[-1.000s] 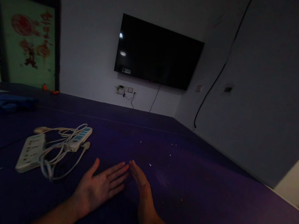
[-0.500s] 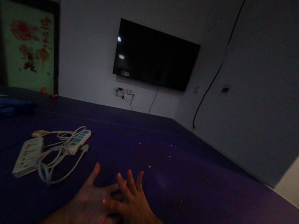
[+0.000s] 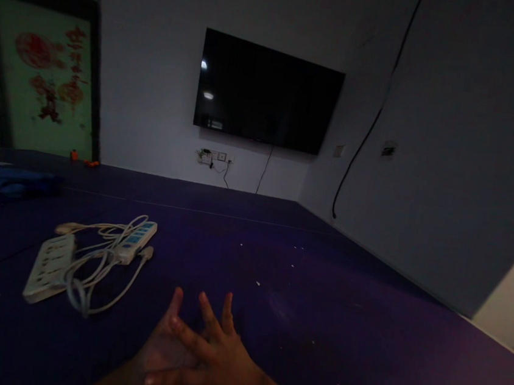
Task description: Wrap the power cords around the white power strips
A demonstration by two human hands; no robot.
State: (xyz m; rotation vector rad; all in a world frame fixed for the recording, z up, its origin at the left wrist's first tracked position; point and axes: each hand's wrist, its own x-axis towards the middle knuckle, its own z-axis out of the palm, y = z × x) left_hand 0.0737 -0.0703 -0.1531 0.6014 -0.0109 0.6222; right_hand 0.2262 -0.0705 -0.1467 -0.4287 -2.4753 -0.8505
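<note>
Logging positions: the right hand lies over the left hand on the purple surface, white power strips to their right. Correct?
No. The head view shows the white power strips to the hands' left, not right; the right hand does lie over the left hand on the purple surface.

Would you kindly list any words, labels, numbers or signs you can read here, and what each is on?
No text here can be read.
Red paper decorations on the green panel: character-like shapes, too blurred to read.
Small power strip: blue markings, too small to read.
Television: dark screen, no legible logo.
</note>
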